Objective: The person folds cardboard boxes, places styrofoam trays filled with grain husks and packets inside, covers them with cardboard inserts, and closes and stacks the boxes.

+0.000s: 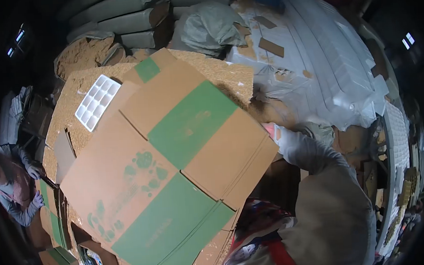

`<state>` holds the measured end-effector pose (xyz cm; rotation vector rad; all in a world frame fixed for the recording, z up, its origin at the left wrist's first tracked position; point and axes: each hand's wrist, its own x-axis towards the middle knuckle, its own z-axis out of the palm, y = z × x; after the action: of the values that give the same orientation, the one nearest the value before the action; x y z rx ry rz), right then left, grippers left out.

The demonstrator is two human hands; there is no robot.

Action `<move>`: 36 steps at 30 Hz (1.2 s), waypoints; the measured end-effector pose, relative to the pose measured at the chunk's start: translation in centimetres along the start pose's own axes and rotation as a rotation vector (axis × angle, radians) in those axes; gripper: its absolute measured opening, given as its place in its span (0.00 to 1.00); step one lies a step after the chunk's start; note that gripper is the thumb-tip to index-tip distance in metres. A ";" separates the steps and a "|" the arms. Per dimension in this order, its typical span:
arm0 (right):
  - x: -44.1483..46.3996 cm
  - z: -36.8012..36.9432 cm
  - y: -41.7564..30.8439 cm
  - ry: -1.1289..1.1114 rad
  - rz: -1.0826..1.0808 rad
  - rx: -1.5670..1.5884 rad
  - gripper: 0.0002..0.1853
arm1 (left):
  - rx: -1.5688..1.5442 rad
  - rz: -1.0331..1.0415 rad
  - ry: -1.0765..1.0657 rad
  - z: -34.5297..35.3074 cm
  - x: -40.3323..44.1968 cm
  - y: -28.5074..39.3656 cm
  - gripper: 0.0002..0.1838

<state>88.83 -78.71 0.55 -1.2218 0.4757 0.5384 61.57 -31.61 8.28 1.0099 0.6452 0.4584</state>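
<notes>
Sawdusty table, carton across right edge: likely light, bendy; hold sides. Right hand touching, can't tell grip; left hand unseen.

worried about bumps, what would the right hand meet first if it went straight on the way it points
Most likely the large cardboard carton: the right hand is at its edge, pointing in toward it. Depth is unclear, so the hand might slide underneath instead.
</notes>
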 end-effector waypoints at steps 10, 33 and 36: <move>-9.6 -29.3 -5.7 0.511 -0.241 0.303 0.23 | -0.015 -0.354 -0.371 21.6 3.2 -7.8 0.22; 20.2 -53.8 -24.1 0.259 -0.281 0.770 0.28 | 0.522 0.257 -0.917 88.8 19.0 -29.3 0.22; 20.9 -50.4 -20.2 0.290 -0.388 0.685 0.25 | 0.781 0.182 -0.972 79.1 14.7 -27.2 0.28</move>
<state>115.02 -129.41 -11.04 -0.6963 0.5861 -0.1427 127.95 -84.65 9.81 1.8496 -0.1927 -0.1926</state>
